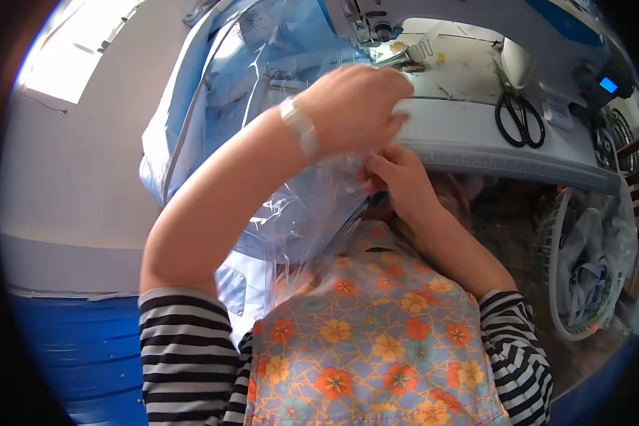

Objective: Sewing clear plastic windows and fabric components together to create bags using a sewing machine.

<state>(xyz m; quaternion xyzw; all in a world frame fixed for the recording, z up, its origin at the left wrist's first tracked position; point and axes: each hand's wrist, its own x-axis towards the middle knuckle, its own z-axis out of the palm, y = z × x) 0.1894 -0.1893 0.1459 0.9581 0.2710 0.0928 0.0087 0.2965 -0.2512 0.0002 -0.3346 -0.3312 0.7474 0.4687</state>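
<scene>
My left hand (358, 106) is raised in front of the sewing machine (468, 21), its fingers curled down and smeared by motion; whether it holds anything I cannot tell. Just below it, my right hand (407, 183) has thumb and fingers pressed together at the edge of a clear plastic sheet (291, 213). The sheet hangs crumpled and shiny between my arms, over my lap. Light blue fabric (192, 106), with more clear plastic on it, is heaped on the left of the machine. My left forearm covers part of that heap.
Black-handled scissors (520, 119) lie on the machine table (454, 128), right of the needle area. A grey ruler-like strip (504, 160) runs along its front edge. A white basket (557, 263) with plastic and cloth stands low at right. A white wall (99, 170) rises at left.
</scene>
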